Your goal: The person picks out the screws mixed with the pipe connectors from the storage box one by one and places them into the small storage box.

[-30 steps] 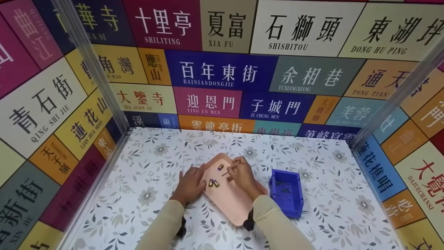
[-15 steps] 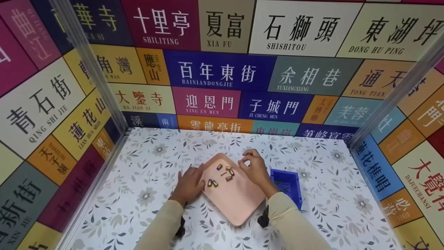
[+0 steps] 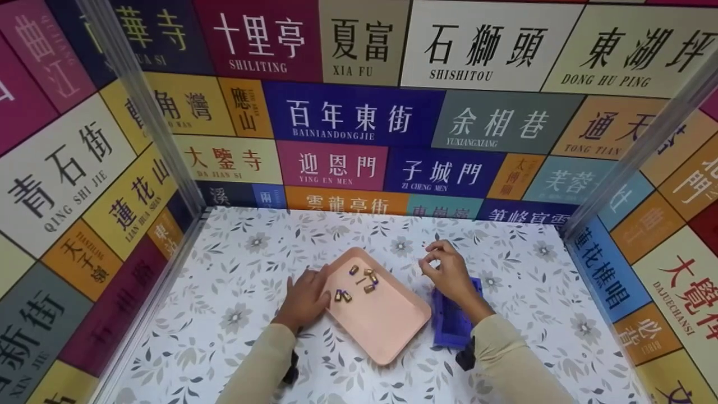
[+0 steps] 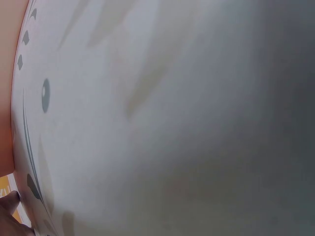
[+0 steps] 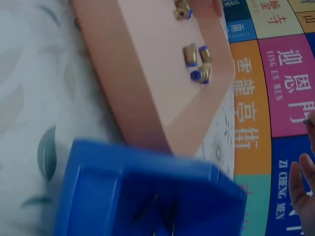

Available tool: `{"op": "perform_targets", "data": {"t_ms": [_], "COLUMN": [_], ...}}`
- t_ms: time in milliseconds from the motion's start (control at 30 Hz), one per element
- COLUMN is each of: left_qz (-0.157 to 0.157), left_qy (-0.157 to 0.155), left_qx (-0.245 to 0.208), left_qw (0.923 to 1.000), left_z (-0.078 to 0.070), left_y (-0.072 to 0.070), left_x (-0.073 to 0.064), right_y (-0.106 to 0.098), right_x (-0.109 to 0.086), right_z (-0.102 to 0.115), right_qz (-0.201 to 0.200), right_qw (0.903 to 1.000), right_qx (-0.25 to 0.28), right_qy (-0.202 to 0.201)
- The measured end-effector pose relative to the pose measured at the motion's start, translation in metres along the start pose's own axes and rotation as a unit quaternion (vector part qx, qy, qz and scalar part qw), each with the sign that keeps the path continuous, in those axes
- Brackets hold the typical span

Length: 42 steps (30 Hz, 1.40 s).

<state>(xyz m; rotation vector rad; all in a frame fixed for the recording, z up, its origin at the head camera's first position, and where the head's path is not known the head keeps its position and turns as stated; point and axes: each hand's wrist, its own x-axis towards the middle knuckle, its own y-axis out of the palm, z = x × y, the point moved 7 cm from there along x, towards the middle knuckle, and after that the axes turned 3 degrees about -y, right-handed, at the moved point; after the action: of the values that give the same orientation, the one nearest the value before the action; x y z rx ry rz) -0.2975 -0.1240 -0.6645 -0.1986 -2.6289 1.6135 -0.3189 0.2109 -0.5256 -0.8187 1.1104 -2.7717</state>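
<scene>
My left hand (image 3: 304,299) rests against the left edge of a pink tray (image 3: 381,331), fingers extended along its rim. Several brass fittings with blue ends (image 3: 344,296) lie in the tray's far left half, with a thin screw-like piece (image 3: 361,281) among them. My right hand (image 3: 449,272) is raised above the far end of a blue bin (image 3: 451,338), thumb and index finger together. In the right wrist view a small dark metallic piece (image 5: 307,121) shows at its fingertips, too small to name. Thin dark pieces (image 5: 167,216) lie in the bin.
A white table with a leaf pattern (image 3: 241,252) lies under everything. The bin stands just right of the tray. Walls of coloured sign panels (image 3: 353,112) enclose the back and both sides. The left wrist view holds mostly tabletop.
My right hand has moved from the fittings in the tray to the right, over the bin, uncovering more fittings. My left hand and the tray have stayed put.
</scene>
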Motion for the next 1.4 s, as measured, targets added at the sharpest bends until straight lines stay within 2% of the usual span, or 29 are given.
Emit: {"op": "perform_targets", "data": {"t_ms": [200,433,567,733,1000,1200,1400], "left_qz": [0.011,0.003,0.005,0.003,-0.008,0.002,-0.004], "left_qy": [-0.016,-0.006,-0.006,-0.001,0.020,0.009,0.014], "left_qx": [0.008,0.014,0.018,0.015,0.003,0.006,0.007], "left_qw": [0.9998,0.9999,0.9998,0.9999,0.9998,0.9999,0.9999], "left_z": [-0.001,0.000,0.001,0.002,0.000,0.001,0.003], "left_y": [-0.001,0.001,0.002,0.002,0.000,0.002,0.002], "left_x": [0.000,0.000,0.000,0.000,-0.001,0.000,0.001], "right_y": [-0.028,-0.048,-0.055,-0.059,-0.059,-0.059,-0.058], "right_x": [-0.011,-0.025,-0.031,-0.034,-0.041,-0.042,-0.044], "right_z": [-0.020,-0.039,-0.048,-0.054,-0.056,-0.058,-0.064], "right_qz": [-0.003,0.001,0.009,0.008,0.010,0.019,0.027], "right_qw": [0.9996,0.9981,0.9976,0.9973,0.9967,0.9963,0.9958], "right_qx": [-0.027,-0.061,-0.066,-0.063,-0.077,-0.077,-0.078], "right_qy": [0.000,-0.005,0.016,0.035,0.024,0.033,0.040]}}
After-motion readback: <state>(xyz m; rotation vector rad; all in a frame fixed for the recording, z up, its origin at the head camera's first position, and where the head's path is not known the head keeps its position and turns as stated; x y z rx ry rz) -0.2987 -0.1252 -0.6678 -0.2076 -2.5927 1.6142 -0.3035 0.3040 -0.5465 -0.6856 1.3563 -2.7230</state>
